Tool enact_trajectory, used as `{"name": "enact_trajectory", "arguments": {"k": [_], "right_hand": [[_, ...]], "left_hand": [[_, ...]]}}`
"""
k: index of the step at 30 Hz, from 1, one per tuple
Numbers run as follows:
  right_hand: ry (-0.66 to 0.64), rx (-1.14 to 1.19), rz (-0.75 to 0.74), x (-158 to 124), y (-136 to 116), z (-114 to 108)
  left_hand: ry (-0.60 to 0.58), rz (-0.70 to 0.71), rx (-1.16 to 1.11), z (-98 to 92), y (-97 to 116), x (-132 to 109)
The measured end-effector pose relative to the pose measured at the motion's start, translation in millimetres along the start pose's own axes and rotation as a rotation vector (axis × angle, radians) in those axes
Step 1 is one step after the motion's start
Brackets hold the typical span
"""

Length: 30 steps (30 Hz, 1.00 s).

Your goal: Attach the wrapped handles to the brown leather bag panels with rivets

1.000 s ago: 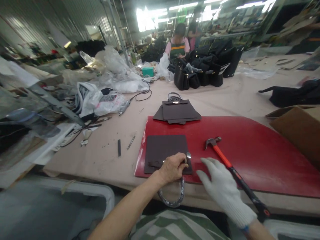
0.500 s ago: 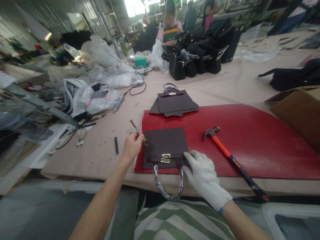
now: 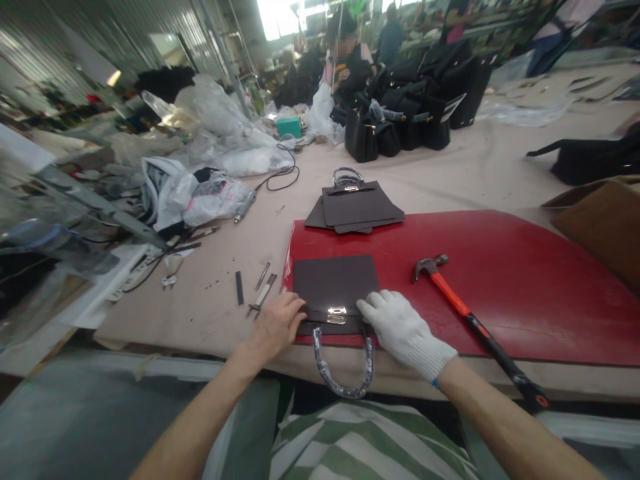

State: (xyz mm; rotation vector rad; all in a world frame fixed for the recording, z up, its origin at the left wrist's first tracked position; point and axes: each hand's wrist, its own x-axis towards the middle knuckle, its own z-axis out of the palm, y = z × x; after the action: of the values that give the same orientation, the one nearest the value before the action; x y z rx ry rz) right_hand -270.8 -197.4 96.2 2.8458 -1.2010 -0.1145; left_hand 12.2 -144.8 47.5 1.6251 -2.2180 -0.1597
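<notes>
A dark brown bag panel lies flat on a red board, with a gold clasp on its strap. Its handle, wrapped in clear plastic, loops toward me. My bare left hand pinches the panel near its left edge, by the strap. On the right edge, my right hand in a white knit glove has its fingers closed at the strap's other end. Fingertips of both hands are partly hidden. A metal measuring tool resembling a caliper rests on the table just beyond my left hand.
A claw hammer lies on the board at right. Stacked brown panels are behind, and black bags stand farther back near a person. Plastic wrapping, a dark strip and a thin rod are at left.
My left hand has put the metal measuring tool down on the table and come to the panel's left edge. My right hand stays at the right edge. The view has shifted slightly.
</notes>
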Motion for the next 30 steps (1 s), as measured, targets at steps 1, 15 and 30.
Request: {"name": "enact_trajectory", "arguments": {"k": [1,15,30], "right_hand": [[0.004,-0.034,-0.033,0,0,0],[0.259,0.173,-0.173,-16,21,44],[0.281,0.231,0.054,-29,1,34]], "left_hand": [[-0.032,0.071,-0.005,1.7,5,0],[0.159,0.486,-0.133,16.2,-21,-12],[0.254,0.146,-0.101,59.4,32,-21]]}}
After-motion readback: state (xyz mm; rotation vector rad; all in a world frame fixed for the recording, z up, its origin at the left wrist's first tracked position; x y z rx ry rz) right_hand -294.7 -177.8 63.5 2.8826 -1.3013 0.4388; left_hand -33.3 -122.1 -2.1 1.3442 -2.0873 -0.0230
